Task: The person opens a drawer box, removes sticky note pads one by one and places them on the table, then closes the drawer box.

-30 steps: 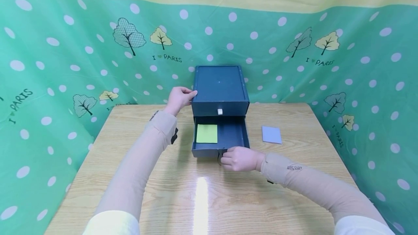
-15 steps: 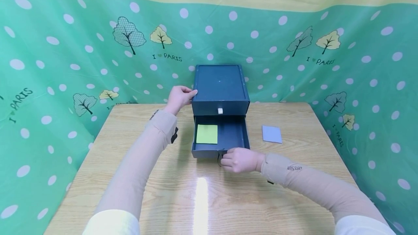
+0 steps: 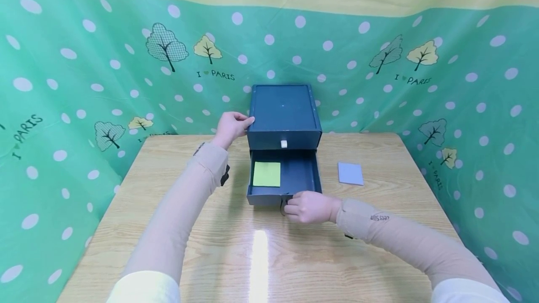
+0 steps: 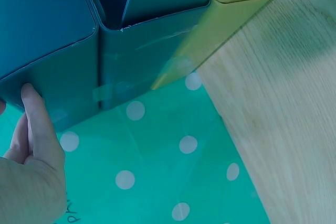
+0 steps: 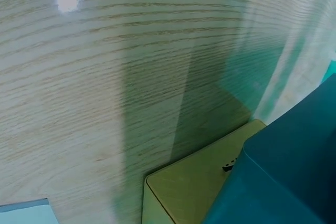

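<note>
In the head view a dark blue drawer cabinet (image 3: 283,106) stands at the back of the table, with a white knob (image 3: 284,144) on its top drawer. Below that, another drawer (image 3: 299,176) is pulled out, a yellow-green sticky note pad (image 3: 267,174) lying in its left half. My right hand (image 3: 310,207) grips that drawer's front edge with curled fingers, beside a thin dark loop (image 3: 282,206). What the right fingertips hold is hidden. At the cabinet's upper left side rests my left hand (image 3: 232,127), and the left wrist view shows a straight finger (image 4: 35,103) pressed against the side.
A light blue sticky note pad (image 3: 350,173) lies on the wooden table (image 3: 202,242), right of the cabinet. Under the pulled-out drawer the wrist views show a yellow bottom tier (image 5: 194,182). A green dotted curtain (image 3: 269,50) hangs close behind the cabinet.
The drawer, with the yellow-green pad in it, has slid slightly toward me along with my right hand. My left hand stays in place at the cabinet's side.
</note>
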A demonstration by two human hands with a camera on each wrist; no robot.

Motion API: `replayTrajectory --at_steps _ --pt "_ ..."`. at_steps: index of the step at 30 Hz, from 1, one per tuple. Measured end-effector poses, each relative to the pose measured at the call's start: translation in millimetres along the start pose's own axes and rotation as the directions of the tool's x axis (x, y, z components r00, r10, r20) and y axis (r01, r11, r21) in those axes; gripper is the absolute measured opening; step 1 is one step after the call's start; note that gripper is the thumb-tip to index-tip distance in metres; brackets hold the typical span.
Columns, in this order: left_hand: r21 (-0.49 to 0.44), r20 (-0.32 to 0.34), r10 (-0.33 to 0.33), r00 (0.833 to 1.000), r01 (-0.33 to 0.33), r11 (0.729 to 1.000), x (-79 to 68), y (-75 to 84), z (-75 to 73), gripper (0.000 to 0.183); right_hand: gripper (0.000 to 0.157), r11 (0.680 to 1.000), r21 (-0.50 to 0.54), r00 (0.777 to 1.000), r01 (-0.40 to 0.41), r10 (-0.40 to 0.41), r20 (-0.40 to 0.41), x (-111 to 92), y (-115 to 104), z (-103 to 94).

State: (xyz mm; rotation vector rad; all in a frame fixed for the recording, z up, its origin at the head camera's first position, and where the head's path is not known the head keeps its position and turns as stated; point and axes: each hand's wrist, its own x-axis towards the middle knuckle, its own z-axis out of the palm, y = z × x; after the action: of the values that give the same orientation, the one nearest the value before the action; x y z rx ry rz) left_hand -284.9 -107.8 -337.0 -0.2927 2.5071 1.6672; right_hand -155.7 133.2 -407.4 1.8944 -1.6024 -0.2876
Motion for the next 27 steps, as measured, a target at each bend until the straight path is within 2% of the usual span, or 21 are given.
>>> replayTrajectory --at_steps 5,10,14,19,27 --pt "-0.002 -0.002 0.001 1.0 -0.001 1.0 -0.5 -1.0 1.1 0.035 0.015 0.999 0.037 0.998 -0.025 0.024 0.051 -8.4 -4.9 13.1" --pt "-0.001 -0.004 0.005 1.0 -0.005 1.0 -1.1 -0.1 1.1 0.035 0.004 0.995 0.063 0.997 -0.074 0.072 0.034 -8.9 -4.8 13.7" --pt "0.0 -0.006 0.005 1.0 -0.005 1.0 -1.1 0.2 1.2 0.035 0.01 0.984 0.109 0.989 -0.137 0.142 -0.031 -5.5 -2.5 13.3" --pt "0.004 -0.003 -0.001 1.0 0.001 1.0 -1.7 -0.2 1.5 0.036 0.019 0.95 0.224 0.965 -0.218 0.244 -0.095 -3.0 2.6 12.6" --pt "0.0 -0.007 -0.004 1.0 0.004 1.0 -2.6 1.1 1.0 0.035 0.01 0.896 0.292 0.916 -0.334 0.382 -0.122 -6.8 20.0 13.1"
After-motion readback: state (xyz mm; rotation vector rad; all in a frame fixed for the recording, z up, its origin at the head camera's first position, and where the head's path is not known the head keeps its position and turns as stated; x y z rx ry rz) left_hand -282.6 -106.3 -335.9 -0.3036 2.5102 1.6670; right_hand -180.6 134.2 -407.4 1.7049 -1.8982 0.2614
